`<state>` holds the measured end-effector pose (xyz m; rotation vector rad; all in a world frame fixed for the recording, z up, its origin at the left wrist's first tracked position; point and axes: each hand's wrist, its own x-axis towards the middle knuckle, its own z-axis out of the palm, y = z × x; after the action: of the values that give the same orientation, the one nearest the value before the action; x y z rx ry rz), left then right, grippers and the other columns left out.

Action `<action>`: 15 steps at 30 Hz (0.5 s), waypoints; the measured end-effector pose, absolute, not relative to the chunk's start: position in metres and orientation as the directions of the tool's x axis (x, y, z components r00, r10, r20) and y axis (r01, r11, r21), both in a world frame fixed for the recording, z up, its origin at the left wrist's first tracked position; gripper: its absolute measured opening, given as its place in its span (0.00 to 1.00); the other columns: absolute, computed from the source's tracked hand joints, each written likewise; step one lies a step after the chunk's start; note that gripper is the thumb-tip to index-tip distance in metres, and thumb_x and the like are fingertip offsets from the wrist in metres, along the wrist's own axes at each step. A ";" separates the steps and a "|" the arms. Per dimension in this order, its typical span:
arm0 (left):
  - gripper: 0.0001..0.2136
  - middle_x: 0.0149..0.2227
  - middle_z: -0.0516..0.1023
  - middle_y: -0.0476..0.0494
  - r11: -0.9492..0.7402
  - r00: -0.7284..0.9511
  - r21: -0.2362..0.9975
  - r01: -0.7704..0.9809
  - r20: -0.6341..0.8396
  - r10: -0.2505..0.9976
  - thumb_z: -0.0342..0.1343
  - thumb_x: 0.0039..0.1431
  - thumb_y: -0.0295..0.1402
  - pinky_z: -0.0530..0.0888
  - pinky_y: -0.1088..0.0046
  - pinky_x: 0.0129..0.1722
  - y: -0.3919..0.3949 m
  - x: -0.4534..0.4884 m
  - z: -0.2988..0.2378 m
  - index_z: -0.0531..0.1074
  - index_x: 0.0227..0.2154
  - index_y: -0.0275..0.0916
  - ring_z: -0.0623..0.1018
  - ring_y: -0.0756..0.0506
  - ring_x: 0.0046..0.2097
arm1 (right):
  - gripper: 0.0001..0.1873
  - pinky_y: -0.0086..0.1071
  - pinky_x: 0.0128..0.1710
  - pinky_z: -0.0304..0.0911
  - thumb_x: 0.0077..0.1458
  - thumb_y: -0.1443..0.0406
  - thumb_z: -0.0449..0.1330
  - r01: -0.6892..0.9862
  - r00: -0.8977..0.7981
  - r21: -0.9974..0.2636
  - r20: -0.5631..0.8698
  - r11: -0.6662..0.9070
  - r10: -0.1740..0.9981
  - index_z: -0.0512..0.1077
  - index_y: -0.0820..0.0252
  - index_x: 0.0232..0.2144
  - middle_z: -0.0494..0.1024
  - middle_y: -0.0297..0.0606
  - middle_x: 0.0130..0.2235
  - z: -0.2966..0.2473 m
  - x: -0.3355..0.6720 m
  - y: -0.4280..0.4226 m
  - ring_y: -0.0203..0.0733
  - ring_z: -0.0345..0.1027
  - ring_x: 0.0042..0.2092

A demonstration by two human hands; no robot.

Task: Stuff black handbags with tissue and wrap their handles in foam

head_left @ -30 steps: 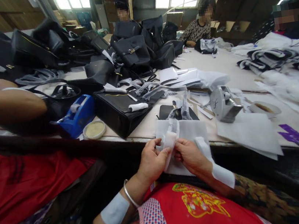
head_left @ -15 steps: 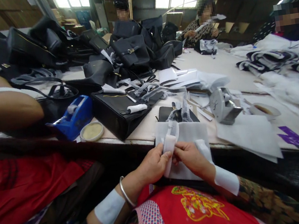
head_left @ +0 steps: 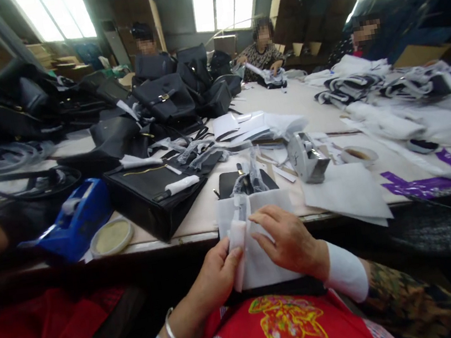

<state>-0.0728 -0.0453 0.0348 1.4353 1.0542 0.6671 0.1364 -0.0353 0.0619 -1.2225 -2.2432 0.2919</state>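
My left hand [head_left: 218,268] pinches the lower part of a bag strap [head_left: 239,240] wrapped in white foam, its thumb lying along the wrap. Clear plastic film covers the strap further up. Just to the right, my right hand [head_left: 288,238] is held with fingers apart, its fingertips close to the strap and holding nothing. Beneath both hands a white foam sheet [head_left: 270,266] lies over a black bag [head_left: 223,186], which reaches past the table edge toward my lap. The bag's far end shows a zip and more film-wrapped straps.
A grey tape dispenser [head_left: 307,158] stands to the right, beside white foam sheets [head_left: 346,194]. On the left are a blue tape dispenser [head_left: 82,211], a round dish [head_left: 112,236] and a black bag [head_left: 156,198]. Black bags pile up behind; several people sit around the table.
My right hand has come off the strap, moved right and spread its fingers. My left hand still grips the wrap. The whole view has shifted, and the neighbour's arm shows less at left.
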 end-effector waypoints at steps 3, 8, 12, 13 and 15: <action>0.19 0.38 0.80 0.41 0.034 0.469 0.959 0.282 -0.168 0.867 0.48 0.68 0.47 0.74 0.69 0.42 -0.044 -0.071 0.037 0.75 0.39 0.35 0.77 0.42 0.40 | 0.24 0.55 0.65 0.47 0.63 0.63 0.59 0.568 -0.730 -0.127 0.377 0.813 0.569 0.67 0.58 0.60 0.66 0.49 0.65 0.079 0.137 -0.033 0.59 0.51 0.68; 0.22 0.34 0.80 0.41 -0.005 0.525 0.944 0.330 -0.179 0.832 0.48 0.66 0.52 0.74 0.69 0.41 -0.042 -0.070 0.040 0.75 0.36 0.36 0.76 0.42 0.37 | 0.13 0.53 0.66 0.46 0.67 0.62 0.54 0.455 -0.873 0.041 0.216 0.889 0.437 0.73 0.63 0.47 0.75 0.49 0.55 0.076 0.128 -0.011 0.56 0.54 0.67; 0.22 0.39 0.81 0.41 -0.012 0.530 0.948 0.319 -0.168 0.831 0.50 0.65 0.52 0.75 0.66 0.46 -0.039 -0.067 0.039 0.77 0.44 0.39 0.78 0.39 0.42 | 0.11 0.51 0.60 0.56 0.66 0.62 0.55 0.427 -0.889 0.038 0.198 0.903 0.412 0.73 0.64 0.40 0.78 0.49 0.43 0.070 0.126 -0.005 0.56 0.65 0.57; 0.21 0.41 0.82 0.41 -0.007 0.525 0.950 0.311 -0.165 0.835 0.51 0.65 0.51 0.75 0.66 0.48 -0.039 -0.066 0.038 0.78 0.46 0.39 0.78 0.38 0.44 | 0.11 0.50 0.58 0.57 0.66 0.61 0.56 0.431 -0.885 0.013 0.201 0.902 0.420 0.73 0.64 0.40 0.78 0.49 0.43 0.070 0.127 -0.005 0.55 0.65 0.56; 0.21 0.44 0.82 0.41 0.016 0.500 0.955 0.298 -0.170 0.849 0.53 0.65 0.51 0.75 0.65 0.50 -0.038 -0.064 0.036 0.78 0.47 0.40 0.78 0.37 0.47 | 0.15 0.49 0.57 0.59 0.64 0.57 0.58 0.426 -0.873 -0.077 0.227 0.901 0.432 0.73 0.64 0.45 0.78 0.50 0.48 0.072 0.133 -0.006 0.54 0.65 0.57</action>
<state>-0.0644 -0.0380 0.0361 1.5473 1.0260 0.5752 0.1328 -0.0060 0.0721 -0.6481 -2.8277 0.0355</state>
